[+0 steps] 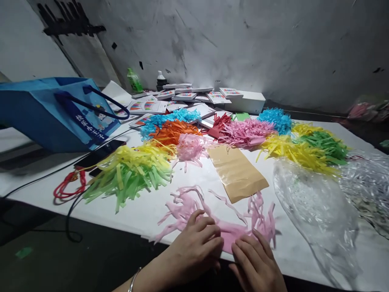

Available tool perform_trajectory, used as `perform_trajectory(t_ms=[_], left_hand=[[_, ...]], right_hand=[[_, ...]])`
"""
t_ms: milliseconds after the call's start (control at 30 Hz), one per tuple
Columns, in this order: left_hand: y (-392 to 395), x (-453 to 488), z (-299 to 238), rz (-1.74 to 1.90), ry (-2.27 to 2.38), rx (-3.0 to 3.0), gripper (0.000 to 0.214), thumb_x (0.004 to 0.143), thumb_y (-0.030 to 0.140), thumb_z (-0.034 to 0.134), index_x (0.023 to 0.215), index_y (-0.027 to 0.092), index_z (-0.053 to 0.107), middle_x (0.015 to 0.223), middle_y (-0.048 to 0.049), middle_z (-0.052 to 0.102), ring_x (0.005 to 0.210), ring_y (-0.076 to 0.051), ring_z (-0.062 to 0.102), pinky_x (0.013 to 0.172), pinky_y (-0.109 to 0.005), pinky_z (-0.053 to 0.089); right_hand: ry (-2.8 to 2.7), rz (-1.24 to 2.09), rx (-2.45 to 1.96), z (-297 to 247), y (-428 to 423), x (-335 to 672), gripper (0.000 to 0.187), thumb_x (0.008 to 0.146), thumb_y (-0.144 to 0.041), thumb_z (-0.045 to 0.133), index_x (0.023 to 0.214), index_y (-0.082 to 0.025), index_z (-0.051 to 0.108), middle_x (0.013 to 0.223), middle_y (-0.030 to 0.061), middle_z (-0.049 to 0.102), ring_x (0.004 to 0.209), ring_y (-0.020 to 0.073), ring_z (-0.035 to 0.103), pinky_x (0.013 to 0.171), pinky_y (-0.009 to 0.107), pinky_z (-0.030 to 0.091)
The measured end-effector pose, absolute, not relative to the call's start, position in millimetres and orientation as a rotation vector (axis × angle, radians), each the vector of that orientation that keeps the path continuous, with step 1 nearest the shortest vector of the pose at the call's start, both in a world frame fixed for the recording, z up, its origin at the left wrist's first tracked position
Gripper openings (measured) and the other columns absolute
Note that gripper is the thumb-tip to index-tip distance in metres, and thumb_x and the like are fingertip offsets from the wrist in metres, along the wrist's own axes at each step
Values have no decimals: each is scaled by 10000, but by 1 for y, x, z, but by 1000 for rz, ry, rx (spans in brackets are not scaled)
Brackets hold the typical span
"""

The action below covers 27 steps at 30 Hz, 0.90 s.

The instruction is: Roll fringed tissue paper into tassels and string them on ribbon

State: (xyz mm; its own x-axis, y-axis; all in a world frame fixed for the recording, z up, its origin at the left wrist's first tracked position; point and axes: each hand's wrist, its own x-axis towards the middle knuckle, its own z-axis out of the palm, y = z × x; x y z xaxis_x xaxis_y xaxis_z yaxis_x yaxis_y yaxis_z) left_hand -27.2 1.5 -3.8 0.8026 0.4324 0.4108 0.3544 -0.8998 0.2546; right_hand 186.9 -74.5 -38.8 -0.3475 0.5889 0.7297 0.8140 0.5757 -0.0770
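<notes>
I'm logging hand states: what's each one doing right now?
Left hand: fingers curled on the pink fringed sheet; whether gripping cannot be told.
Right hand: fingers bent over the same sheet; grip cannot be told.

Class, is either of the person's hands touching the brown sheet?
No, the left hand and right hand are both at the pink fringed piece, while the brown sheet lies beyond them.

single head view, from above near side of table, facing forward-down, wall beyond
</notes>
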Motion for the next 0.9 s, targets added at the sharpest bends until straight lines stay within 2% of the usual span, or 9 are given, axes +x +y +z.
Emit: perform_trajectory(t_ms=[67,167,267,433,633,900], left_hand=[[-3,-30,-8,715,629,2825,69,935,257,582,970,225,633,936,-17,694,954,-210,544,1045,-451,241],[-7,-31,-14,780,571,2819,186,963,135,481,892,218,631,862,-5,677,872,-180,532,987,-415,287],[-7,-30,-19,888,541,2776,203,958,138,498,830,215,635,790,5,657,832,-176,518,914,-385,313],[-6,-28,-19,817,681,2764,106,922,195,609,827,217,650,858,6,672,858,-187,522,868,-373,307],[-7,-21,-12,635,961,2698,190,984,238,502,860,196,640,908,-16,659,885,-202,530,859,-369,326],[-9,-2,-12,641,1236,2659,272,958,253,526,727,161,638,795,-21,667,820,-201,561,801,-369,341]], right_hand=[[-2032,-388,-1123,-40,-82,184,191,924,-123,523,996,-129,700,822,44,713,862,184,676,1014,381,429],[-1972,-317,-1121,-40,-92,182,234,912,-58,493,1037,-142,672,753,26,645,793,168,639,897,390,465],[-1989,-185,-1161,-40,-99,183,231,920,-63,490,1058,-180,633,778,15,611,794,162,594,827,370,456],[-1924,-157,-1443,-42,-103,183,130,966,-170,498,974,-239,608,899,7,629,896,195,564,879,392,367],[-1778,-307,-1692,-45,-94,176,227,988,-249,468,787,-224,570,767,-4,590,794,208,532,836,398,325],[-1696,-406,-1748,-48,-75,175,200,943,-220,511,751,-223,565,755,40,608,788,256,543,745,387,319]])
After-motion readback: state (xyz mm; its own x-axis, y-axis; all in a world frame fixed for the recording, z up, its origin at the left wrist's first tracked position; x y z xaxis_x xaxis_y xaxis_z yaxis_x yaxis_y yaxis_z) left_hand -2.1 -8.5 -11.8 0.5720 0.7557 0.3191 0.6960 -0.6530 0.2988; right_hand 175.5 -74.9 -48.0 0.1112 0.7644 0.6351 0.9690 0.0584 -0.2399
